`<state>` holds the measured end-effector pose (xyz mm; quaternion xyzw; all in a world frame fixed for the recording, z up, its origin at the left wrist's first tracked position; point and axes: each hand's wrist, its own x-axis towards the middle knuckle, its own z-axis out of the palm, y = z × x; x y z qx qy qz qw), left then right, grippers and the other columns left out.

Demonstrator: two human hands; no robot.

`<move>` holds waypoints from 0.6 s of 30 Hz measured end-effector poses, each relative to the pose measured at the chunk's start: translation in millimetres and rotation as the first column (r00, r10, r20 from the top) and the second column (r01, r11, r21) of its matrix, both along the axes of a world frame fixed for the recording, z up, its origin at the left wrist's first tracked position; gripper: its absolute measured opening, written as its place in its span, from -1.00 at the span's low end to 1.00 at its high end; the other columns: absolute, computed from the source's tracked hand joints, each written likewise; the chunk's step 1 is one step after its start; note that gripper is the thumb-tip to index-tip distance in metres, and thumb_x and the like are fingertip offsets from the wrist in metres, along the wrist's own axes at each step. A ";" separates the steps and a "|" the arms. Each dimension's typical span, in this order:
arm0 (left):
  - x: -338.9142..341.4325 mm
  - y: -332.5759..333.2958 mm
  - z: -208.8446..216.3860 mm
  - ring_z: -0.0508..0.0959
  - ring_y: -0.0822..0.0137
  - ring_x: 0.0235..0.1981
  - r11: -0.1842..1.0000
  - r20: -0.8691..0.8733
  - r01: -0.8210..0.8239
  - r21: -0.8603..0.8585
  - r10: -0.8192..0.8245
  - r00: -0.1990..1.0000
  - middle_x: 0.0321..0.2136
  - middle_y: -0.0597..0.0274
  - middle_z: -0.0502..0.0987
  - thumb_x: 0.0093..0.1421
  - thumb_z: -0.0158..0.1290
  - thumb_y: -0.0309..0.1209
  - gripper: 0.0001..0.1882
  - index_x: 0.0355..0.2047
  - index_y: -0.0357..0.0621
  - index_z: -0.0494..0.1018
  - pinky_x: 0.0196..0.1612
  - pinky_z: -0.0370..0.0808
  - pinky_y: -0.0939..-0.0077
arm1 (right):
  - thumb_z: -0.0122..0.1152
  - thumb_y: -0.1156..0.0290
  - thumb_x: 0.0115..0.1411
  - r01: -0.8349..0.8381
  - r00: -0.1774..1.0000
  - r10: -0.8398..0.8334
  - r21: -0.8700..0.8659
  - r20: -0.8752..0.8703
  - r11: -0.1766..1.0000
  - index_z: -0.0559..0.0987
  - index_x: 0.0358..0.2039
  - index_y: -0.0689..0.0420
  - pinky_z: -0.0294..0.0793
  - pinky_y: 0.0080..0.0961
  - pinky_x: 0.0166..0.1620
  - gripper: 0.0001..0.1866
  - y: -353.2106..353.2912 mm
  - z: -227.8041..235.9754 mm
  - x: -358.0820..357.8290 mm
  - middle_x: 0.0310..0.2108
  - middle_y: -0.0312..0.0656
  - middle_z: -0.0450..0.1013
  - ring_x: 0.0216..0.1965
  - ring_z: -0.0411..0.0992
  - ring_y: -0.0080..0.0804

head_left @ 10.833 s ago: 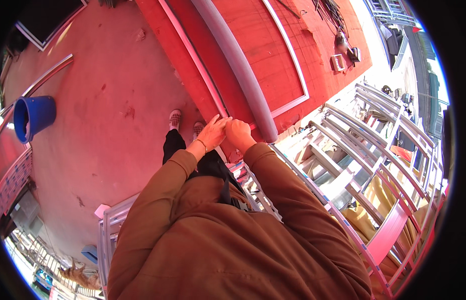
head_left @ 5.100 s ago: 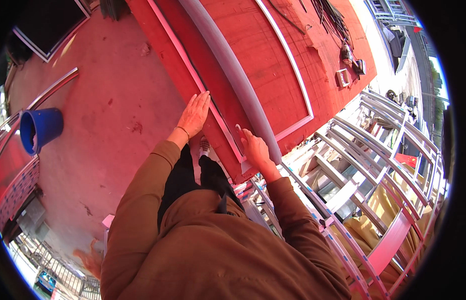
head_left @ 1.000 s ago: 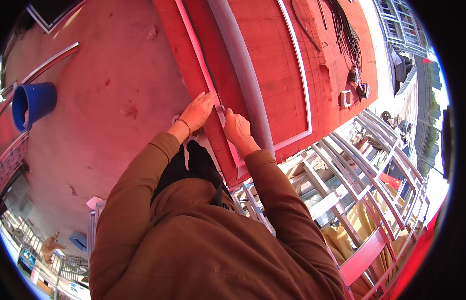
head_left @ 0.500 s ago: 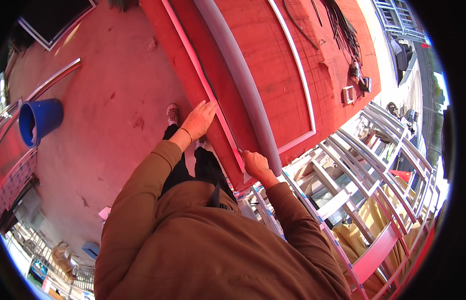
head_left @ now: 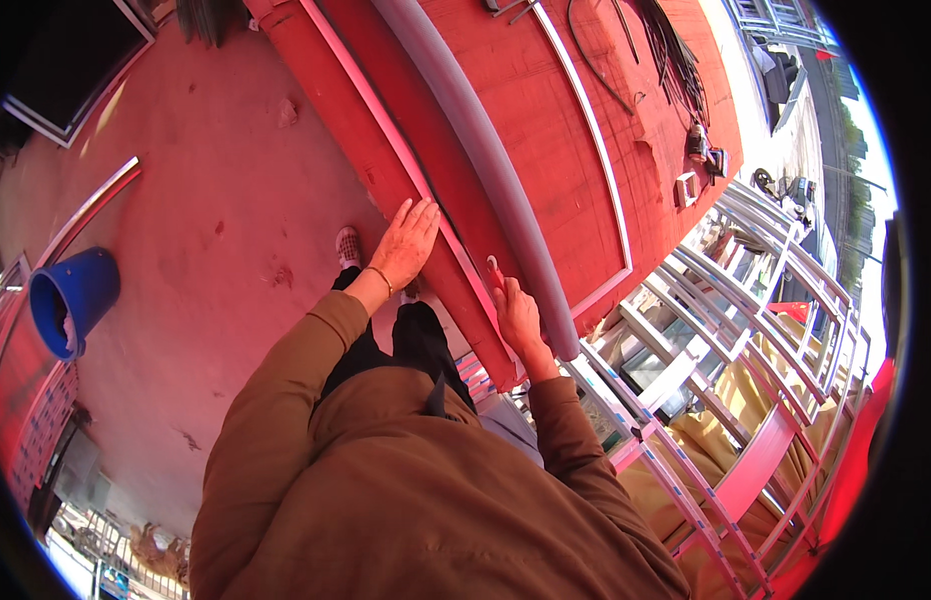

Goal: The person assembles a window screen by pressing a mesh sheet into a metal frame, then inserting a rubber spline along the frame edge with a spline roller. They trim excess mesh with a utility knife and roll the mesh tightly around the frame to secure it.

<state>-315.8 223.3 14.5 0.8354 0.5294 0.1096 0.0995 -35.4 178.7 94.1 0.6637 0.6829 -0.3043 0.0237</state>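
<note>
A person in a brown jacket stands at the end of a red tabletop (head_left: 546, 150), both forearms stretched out over it. The left hand (head_left: 408, 243) lies flattened across the pale near rail (head_left: 370, 98) of a long frame, its fingers extended close together and gripping nothing. The right hand (head_left: 519, 315), nearer the body, has its fingers curled closed around a small red-handled tool (head_left: 497, 272), whose round, pale tip points away from the wrist, just beside the rail; whether that tip touches anything cannot be told. A long grey roll (head_left: 481, 150) lies lengthwise between the near rail and the far rail (head_left: 593, 120), its end to the right of the right hand. Farther across the tabletop are a bundle of black strips (head_left: 676, 65), a drill (head_left: 697, 142) and a small pale box (head_left: 688, 189), set near one another. Metal frames (head_left: 676, 375) are piled up beyond the tabletop's end, on the person's right, while a blue bucket (head_left: 96, 285) sits well apart on the left.
</note>
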 end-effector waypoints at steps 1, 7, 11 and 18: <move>-14.4 13.8 -1.3 0.24 0.06 0.54 1.000 -0.019 0.002 0.013 -0.002 1.000 0.43 -0.01 0.37 0.35 -0.02 -0.42 -0.38 0.41 -0.37 0.36 0.65 0.04 0.05 | 0.14 0.24 0.53 0.014 1.000 -0.014 0.014 -0.009 1.000 0.46 -0.02 0.18 0.51 0.27 -0.16 -0.74 5.1 2.5 -10.5 -0.33 0.29 0.60 -0.22 0.60 0.36; -59.2 54.6 -11.8 0.34 0.12 0.49 0.997 0.008 0.073 -0.006 -0.073 0.997 0.38 0.02 0.42 0.35 0.00 -0.46 -0.49 0.30 -0.26 0.45 0.63 0.12 0.10 | 0.14 0.25 0.52 -0.021 0.999 0.024 0.071 -0.045 0.997 0.45 -0.03 0.18 0.51 0.26 -0.20 -0.76 47.0 4.0 -62.2 -0.36 0.26 0.60 -0.25 0.60 0.35; -63.0 57.4 -12.1 0.36 0.12 0.46 0.997 0.065 0.067 0.028 -0.069 0.996 0.34 0.04 0.45 0.35 0.01 -0.44 -0.54 0.25 -0.23 0.48 0.61 0.16 0.10 | 0.15 0.26 0.52 -0.080 0.996 0.081 0.058 -0.026 0.995 0.46 -0.04 0.18 0.52 0.27 -0.21 -0.76 83.6 0.7 -84.3 -0.37 0.24 0.61 -0.24 0.61 0.36; -58.8 64.3 -7.3 0.43 0.16 0.38 0.998 0.046 0.055 0.041 -0.057 0.997 0.27 0.08 0.50 0.34 0.03 -0.40 -0.59 0.17 -0.20 0.52 0.57 0.22 0.12 | 0.17 0.27 0.49 -0.181 0.983 0.182 0.044 -0.017 0.982 0.46 -0.09 0.20 0.56 0.26 -0.20 -0.76 113.3 -2.9 -110.1 -0.37 0.22 0.62 -0.24 0.62 0.36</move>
